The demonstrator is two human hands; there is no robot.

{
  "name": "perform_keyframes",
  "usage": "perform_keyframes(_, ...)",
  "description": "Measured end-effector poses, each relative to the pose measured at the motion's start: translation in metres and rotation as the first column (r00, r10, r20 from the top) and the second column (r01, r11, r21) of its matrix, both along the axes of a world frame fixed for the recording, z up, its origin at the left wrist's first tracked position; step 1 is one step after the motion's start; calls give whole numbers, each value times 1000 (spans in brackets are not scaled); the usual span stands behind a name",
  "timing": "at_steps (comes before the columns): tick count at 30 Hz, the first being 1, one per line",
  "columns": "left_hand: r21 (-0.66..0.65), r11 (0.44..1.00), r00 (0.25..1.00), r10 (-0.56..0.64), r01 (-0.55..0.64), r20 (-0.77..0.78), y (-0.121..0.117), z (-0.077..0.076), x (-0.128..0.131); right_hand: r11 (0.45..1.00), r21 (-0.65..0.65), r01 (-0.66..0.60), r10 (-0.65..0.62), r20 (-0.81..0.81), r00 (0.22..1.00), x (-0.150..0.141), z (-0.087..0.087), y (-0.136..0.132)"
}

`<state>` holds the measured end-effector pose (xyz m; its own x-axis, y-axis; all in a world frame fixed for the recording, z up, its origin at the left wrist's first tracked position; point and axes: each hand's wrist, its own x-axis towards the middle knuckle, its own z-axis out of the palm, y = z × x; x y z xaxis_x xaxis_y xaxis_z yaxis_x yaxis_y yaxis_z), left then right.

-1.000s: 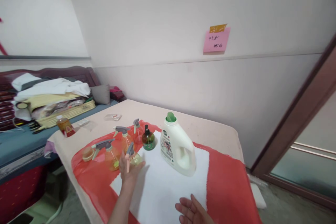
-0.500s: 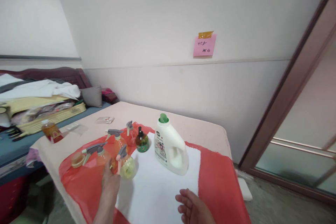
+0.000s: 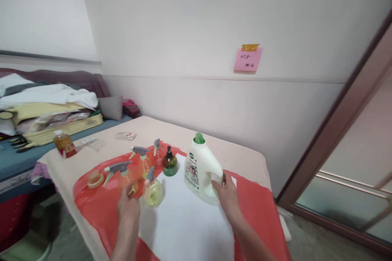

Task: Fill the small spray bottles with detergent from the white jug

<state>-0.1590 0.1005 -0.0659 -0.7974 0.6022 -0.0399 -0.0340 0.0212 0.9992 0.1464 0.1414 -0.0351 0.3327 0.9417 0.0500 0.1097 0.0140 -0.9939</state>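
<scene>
A large white detergent jug [image 3: 196, 171] with a green cap in its mouth stands upright on white paper. My right hand [image 3: 226, 193] is closed around the jug's handle. My left hand [image 3: 128, 204] is slightly blurred, just in front of a clear spray bottle [image 3: 124, 177] with a grey head. Its fingers are loosely curved with a gap to the thumb; whether they touch the bottle is hard to make out. Beside that hand stands a round spray bottle with yellow-green liquid [image 3: 153, 193]. Behind are an orange-tinted spray bottle [image 3: 143, 165], a pink one [image 3: 158, 155] and a green-brown pump bottle [image 3: 169, 164].
White paper [image 3: 183, 228] and red plastic sheeting [image 3: 254, 208] cover the front of the table. A round lidded jar [image 3: 95, 179] sits at the left. Farther back are a bottle of amber liquid [image 3: 64, 144] and small plastic packets [image 3: 125, 136]. A pink note [image 3: 248, 60] is taped on the wall.
My right hand has moved up from the paper's near edge and taken hold of the jug's handle. My left hand stays by the clear spray bottle, slightly farther from it. The view has shifted slightly.
</scene>
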Motion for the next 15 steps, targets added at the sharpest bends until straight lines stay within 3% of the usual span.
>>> perform_keyframes(5, 70, 991, 990, 117, -112, -83, 0, 8, 1, 999, -41, -4, 7, 89, 996, -6, 3, 19)
perform_keyframes(9, 193, 967, 971, 196, -168, -138, -1, 14, 5, 998, -21, -62, 63, 37, 997, -1, 10, 14)
perform_keyframes(15, 250, 954, 963, 211, -165, -168, -15, 38, 33, 983, 20, -185, 185, -25, 982, 3, 12, 2)
